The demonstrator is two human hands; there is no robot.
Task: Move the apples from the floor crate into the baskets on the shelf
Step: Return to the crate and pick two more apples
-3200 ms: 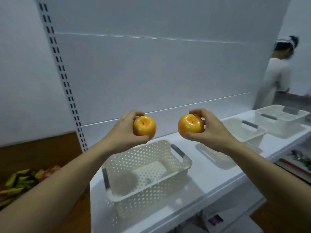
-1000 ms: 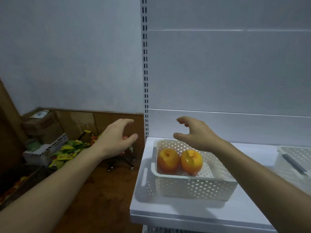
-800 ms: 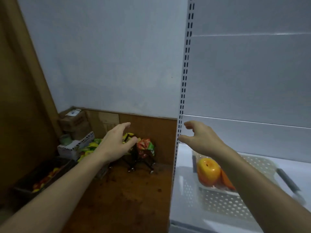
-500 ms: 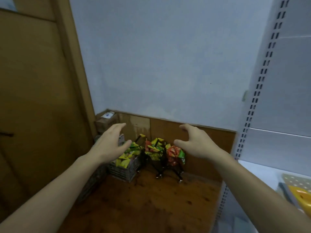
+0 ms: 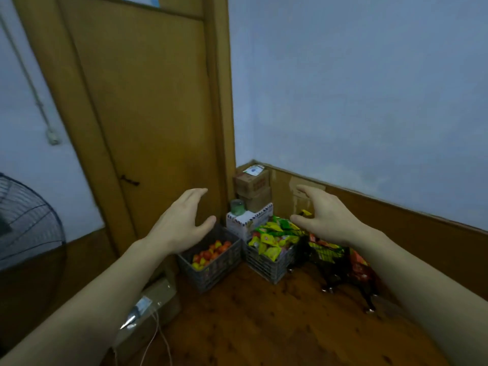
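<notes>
Hovering empty-handed: left hand (image 5: 182, 223) spread wide, right hand (image 5: 326, 217) loosely curved, neither holding anything. Just below the left hand sits the grey crate (image 5: 211, 274) on the wooden floor (image 5: 250, 326), with red and yellow apples (image 5: 211, 253) inside. Right beside it is a second crate (image 5: 266, 265) of snack packets (image 5: 274, 235), with boxes (image 5: 252, 186) stacked behind.
</notes>
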